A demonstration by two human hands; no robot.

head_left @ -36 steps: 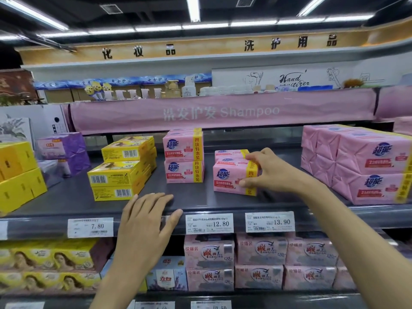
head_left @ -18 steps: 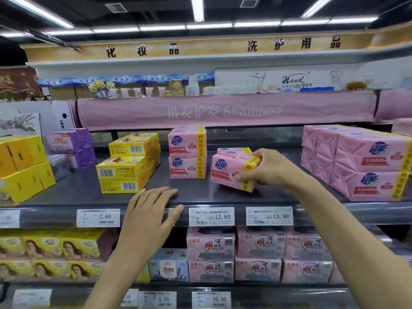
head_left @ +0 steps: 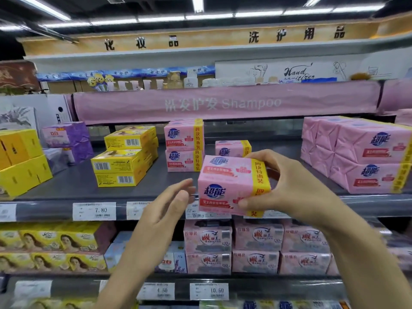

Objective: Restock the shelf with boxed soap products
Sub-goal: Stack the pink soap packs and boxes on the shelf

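My right hand [head_left: 287,188] grips a pink soap pack with a yellow band [head_left: 229,184] by its right end, holding it in the air in front of the grey shelf's edge [head_left: 55,197]. Fingers wrap over the top, the thumb sits under the lower corner. My left hand [head_left: 165,210] is raised just left of the pack, fingers relaxed, not touching it. Behind on the shelf, one matching pink pack [head_left: 231,148] lies alone, and a stack of two matching packs [head_left: 184,146] stands to its left.
Yellow boxes [head_left: 124,157] are stacked left of the pink packs, purple packs [head_left: 66,139] and more yellow boxes [head_left: 20,159] further left. Large pink bundles [head_left: 361,152] fill the right. Price tags [head_left: 94,211] line the edge. The lower shelf holds pink [head_left: 256,248] and yellow soap boxes [head_left: 49,241].
My right hand has lifted the pink pack off the one beneath it and pulled it out toward me. My left hand has left the shelf edge and risen toward the pack.
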